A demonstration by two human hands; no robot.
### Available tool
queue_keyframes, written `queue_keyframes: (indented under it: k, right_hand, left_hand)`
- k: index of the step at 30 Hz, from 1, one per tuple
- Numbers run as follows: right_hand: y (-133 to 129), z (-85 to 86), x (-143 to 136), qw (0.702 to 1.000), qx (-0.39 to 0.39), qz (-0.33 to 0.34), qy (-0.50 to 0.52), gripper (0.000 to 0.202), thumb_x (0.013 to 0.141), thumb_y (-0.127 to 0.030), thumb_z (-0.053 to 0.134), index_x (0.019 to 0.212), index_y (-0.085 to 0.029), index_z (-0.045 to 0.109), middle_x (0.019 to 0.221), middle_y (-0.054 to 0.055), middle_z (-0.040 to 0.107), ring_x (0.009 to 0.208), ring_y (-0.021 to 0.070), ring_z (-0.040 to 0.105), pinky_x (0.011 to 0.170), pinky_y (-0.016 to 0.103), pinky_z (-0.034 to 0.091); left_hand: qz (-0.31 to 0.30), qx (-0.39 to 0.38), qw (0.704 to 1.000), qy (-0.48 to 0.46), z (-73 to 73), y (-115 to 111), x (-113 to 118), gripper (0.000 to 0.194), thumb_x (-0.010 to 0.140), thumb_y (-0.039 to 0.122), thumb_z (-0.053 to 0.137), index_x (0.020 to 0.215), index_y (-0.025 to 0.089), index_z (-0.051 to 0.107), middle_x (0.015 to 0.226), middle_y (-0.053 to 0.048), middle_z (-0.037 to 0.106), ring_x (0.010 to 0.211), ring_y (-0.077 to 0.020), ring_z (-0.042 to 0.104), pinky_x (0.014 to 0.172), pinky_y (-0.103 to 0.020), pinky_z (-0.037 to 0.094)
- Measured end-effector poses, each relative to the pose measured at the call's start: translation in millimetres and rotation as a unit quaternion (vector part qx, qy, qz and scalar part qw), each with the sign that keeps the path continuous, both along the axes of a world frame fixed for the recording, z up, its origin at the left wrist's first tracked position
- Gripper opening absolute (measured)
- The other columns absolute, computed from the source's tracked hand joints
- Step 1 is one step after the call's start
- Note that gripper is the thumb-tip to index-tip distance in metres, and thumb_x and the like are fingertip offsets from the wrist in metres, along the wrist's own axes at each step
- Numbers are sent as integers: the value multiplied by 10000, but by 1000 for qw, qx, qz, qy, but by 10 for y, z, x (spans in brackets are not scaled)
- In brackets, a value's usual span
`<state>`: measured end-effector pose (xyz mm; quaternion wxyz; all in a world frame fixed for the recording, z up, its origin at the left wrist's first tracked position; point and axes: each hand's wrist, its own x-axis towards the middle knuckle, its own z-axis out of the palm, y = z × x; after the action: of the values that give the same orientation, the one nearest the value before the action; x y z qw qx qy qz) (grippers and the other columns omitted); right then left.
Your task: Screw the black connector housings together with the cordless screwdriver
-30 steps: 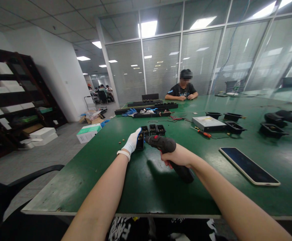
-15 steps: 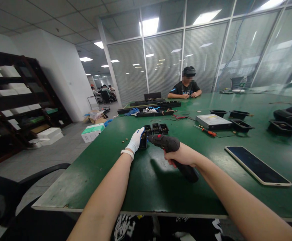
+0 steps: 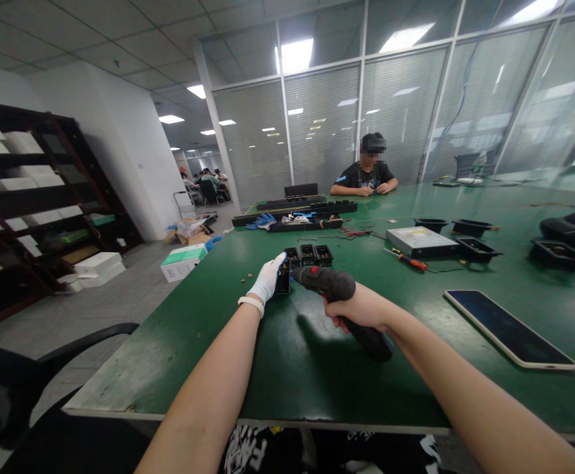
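While right hand (image 3: 354, 308) wraps drill (image 3: 325, 282) aimed left at nearest black tray (image 3: 283, 284), gloved left hand (image 3: 269, 276) sits nearer, at tray's left side, finger closure hidden.

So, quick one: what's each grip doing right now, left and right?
Left grip: gloved, holding a small black box.
Right grip: closed around the handle of a power drill.

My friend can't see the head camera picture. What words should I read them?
A bare right hand holds a black drill, pointed toward a small black box held by a gloved left hand, over a green table. A phone lies to the right, and another person sits opposite.
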<state>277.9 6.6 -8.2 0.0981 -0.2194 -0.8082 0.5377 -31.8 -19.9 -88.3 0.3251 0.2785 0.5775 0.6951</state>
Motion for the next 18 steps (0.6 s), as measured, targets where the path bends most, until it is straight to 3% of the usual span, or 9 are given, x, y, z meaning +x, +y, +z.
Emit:
queue_keyframes:
  k: [4, 11, 18]
  right_hand:
    - [1, -15, -6, 1000, -9, -8, 6, 153, 698, -121, 700, 651, -242, 617, 614, -3, 706, 535, 174, 640, 528, 281, 521]
    - [-11, 9, 7, 1000, 2, -10, 0, 162, 713, -118, 716, 630, -232, 636, 634, 21, 725, 549, 183, 644, 526, 288, 518]
    - [-26, 45, 20, 1000, 0, -5, -2, 179, 713, -118, 701, 579, -227, 653, 633, 27, 728, 554, 176, 638, 535, 282, 511]
  left_hand:
    - [1, 5, 1000, 13, -22, 10, -20, 780, 743, 845, 956, 1157, 187, 890, 1184, -154, 906, 1125, -359, 865, 1068, -497, 666]
    - [-7, -5, 1000, -1, -38, 20, -35, 854, 723, 879, 952, 1214, 185, 878, 1041, -147, 896, 1012, -362, 872, 980, -502, 684]
    - [-6, -7, 1000, -12, -43, 25, -37, 800, 753, 848, 952, 1203, 191, 884, 1059, -142, 900, 1010, -355, 877, 991, -500, 688]
